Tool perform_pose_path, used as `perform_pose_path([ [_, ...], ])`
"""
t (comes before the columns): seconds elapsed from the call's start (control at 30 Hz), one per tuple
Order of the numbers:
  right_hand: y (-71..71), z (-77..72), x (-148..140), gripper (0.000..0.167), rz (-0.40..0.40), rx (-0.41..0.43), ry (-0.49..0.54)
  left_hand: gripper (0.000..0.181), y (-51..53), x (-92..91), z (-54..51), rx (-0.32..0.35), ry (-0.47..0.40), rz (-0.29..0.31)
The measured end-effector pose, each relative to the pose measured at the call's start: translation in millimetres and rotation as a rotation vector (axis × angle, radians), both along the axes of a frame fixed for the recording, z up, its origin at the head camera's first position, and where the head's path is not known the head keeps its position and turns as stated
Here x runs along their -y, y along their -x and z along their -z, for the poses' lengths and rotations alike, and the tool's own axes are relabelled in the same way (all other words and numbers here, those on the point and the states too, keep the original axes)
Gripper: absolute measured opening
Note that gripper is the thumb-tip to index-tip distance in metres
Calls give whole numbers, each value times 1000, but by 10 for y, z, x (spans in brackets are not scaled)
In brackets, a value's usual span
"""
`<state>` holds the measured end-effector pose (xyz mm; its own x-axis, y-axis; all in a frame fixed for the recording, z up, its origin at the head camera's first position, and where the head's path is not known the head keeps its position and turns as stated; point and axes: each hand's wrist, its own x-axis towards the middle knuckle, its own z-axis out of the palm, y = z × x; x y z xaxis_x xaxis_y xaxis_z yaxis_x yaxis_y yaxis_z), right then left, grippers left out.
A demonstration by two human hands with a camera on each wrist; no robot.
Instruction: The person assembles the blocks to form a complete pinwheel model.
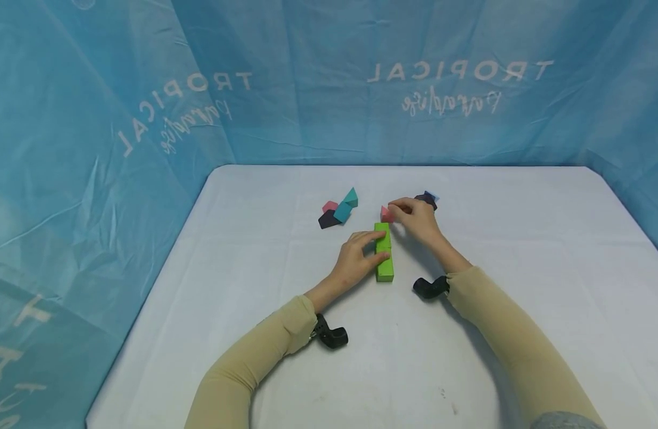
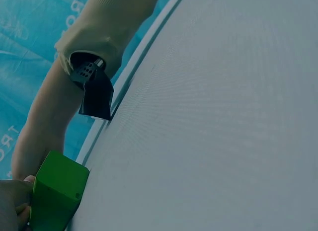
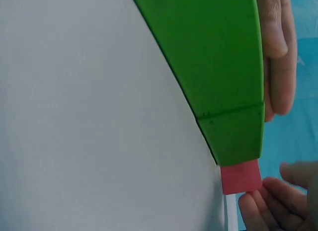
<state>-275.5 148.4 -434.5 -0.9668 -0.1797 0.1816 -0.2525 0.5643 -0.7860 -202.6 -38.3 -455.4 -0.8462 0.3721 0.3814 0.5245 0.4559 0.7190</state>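
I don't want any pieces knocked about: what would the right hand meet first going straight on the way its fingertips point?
Most likely the small pink block, right at the right hand's fingertips; whether they already touch it is hard to tell.

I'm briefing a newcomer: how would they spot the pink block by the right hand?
On the white table, find two green blocks end to end. At their far end, by the right hand, sits the pink block, unlike its green neighbours.
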Motion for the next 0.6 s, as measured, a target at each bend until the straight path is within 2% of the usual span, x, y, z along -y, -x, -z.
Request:
perform_pose_path([
  [0.17, 49, -14, 28, 30, -5, 47, 4, 46, -2, 6, 2, 4, -2, -3],
  [0.43, 39, -47, 86, 33, -45, 242, 48, 46, 9, 2, 21, -12, -8, 11],
  [0.6, 23, -59, 100, 34, -64, 264, 40, 46, 16, 1, 22, -28, -17, 16],
])
